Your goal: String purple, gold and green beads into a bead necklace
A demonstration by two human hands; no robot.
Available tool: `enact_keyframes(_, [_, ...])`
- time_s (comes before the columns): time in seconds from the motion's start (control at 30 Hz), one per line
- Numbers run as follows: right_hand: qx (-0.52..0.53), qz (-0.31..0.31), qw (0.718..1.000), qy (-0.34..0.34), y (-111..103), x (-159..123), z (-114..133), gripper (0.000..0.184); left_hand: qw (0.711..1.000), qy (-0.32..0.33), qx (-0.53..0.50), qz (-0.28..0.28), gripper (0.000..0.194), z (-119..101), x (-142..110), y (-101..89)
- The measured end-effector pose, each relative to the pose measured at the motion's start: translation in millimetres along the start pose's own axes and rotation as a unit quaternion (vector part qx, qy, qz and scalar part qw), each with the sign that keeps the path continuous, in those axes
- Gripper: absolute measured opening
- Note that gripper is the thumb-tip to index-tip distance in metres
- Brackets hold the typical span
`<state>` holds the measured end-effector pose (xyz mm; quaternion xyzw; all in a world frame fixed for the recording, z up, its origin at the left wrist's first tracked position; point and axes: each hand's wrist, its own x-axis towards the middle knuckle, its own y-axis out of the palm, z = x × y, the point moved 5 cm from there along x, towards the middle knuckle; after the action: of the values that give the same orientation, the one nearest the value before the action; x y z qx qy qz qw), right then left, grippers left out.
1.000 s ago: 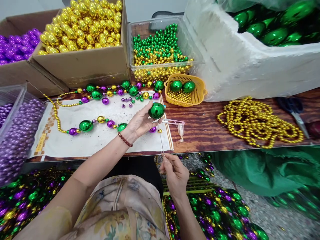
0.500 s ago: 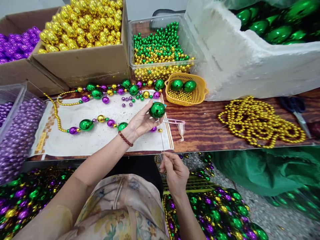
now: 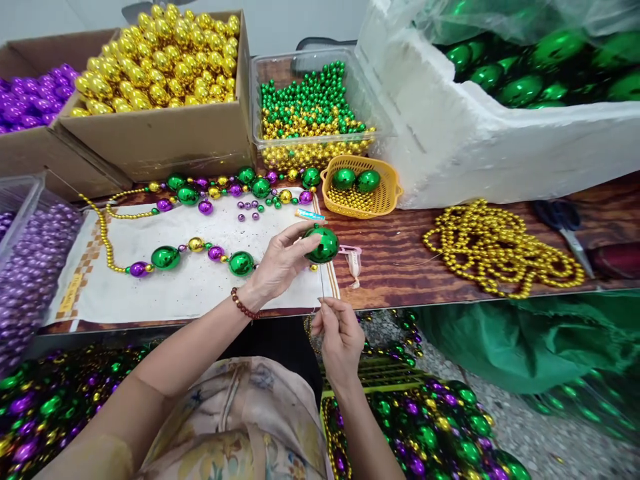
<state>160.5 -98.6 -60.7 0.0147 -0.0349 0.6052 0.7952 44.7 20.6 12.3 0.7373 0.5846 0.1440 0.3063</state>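
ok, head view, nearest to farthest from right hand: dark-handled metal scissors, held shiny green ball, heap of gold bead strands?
From the right hand:
1. Held shiny green ball: ahead, in left hand.
2. Heap of gold bead strands: to the right.
3. Dark-handled metal scissors: farther right, past the heap.

Pale wall (image 3: 283, 23) beyond the left hand (image 3: 280, 267), wood-grained tabletop (image 3: 387, 240) under that hand; speckled terrazzo floor (image 3: 530, 430) rightward, below the right hand (image 3: 343, 340).

Left arm (image 3: 175, 370) extends forward, angled right; left hand (image 3: 281, 262) raised, thumb and fingers gripping. Right forearm (image 3: 369, 427) angles up-left; right hand (image 3: 342, 339) lower, nearer body, fingertips pinched. Hands near, not touching.
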Motion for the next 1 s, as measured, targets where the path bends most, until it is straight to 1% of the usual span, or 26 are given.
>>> enact_keyframes(0.1, [0.003, 0.001, 1.0, -0.008, 1, 3, 1, 0.016, 1.0, 0.022, -0.003, -0.009, 0.029, -2, -5, -0.8])
enact_keyframes(0.27, [-0.007, 0.006, 1.0, -0.01, 0, 1, 4, 0.014, 1.0, 0.006, -0.004, -0.02, 0.031, 0, -7, -5.5])
enact_keyframes(0.33, [-0.006, 0.005, 1.0, -0.002, 0, 2, 5, 0.015, 1.0, -0.006, 0.0, -0.015, 0.032, 5, -9, -4.6])
enact_keyframes(0.47, [0.004, -0.005, 1.0, 0.016, -1, 11, 11, 0.016, 0.999, -0.039, -0.004, -0.009, 0.035, 22, -16, 0.6])
enact_keyframes(0.53, [0.013, 0.016, 1.0, 0.015, -3, 17, 17, 0.016, 0.999, -0.04, -0.01, -0.015, 0.035, 29, -17, 2.5])
enact_keyframes(0.6, [0.022, 0.046, 0.999, 0.017, -7, 22, 21, 0.019, 0.999, -0.03, -0.013, -0.02, 0.035, 35, -16, 4.1])
enact_keyframes(0.63, [0.024, 0.051, 0.998, 0.023, -10, 25, 22, 0.02, 1.0, -0.021, -0.007, -0.02, 0.036, 37, -15, 4.7])
enact_keyframes(0.7, [0.029, 0.035, 0.998, 0.048, -17, 30, 20, 0.018, 0.999, -0.003, 0.044, 0.0, 0.038, 39, -14, 7.3])
enact_keyframes(0.77, [0.043, -0.004, 0.996, 0.073, -26, 35, 15, 0.017, 0.987, 0.009, 0.146, 0.066, 0.041, 37, -12, 11.3])
enact_keyframes(0.8, [0.055, -0.024, 0.995, 0.082, -29, 38, 13, 0.019, 0.972, 0.015, 0.21, 0.104, 0.043, 33, -11, 11.5])
enact_keyframes(0.83, [0.071, -0.043, 0.992, 0.091, -32, 40, 10, 0.02, 0.951, 0.025, 0.279, 0.133, 0.042, 27, -8, 8.7])
enact_keyframes(0.87, [0.088, -0.06, 0.989, 0.101, -35, 42, 7, 0.021, 0.923, 0.043, 0.353, 0.145, 0.04, 17, -4, 2.2])
enact_keyframes(0.9, [0.105, -0.077, 0.985, 0.112, -38, 44, 4, 0.023, 0.891, 0.067, 0.429, 0.135, 0.037, 5, 3, -8.3])
enact_keyframes(0.93, [0.123, -0.092, 0.98, 0.123, -40, 46, 1, 0.024, 0.849, 0.098, 0.509, 0.104, 0.032, -10, 12, -22.0])
enact_keyframes(0.97, [0.138, -0.106, 0.976, 0.134, -43, 47, -2, 0.025, 0.797, 0.125, 0.587, 0.063, 0.027, -26, 21, -37.6])
enact_keyframes(1.0, [0.151, -0.119, 0.971, 0.143, -45, 48, -5, 0.026, 0.739, 0.139, 0.659, 0.016, 0.024, -40, 31, -54.5])
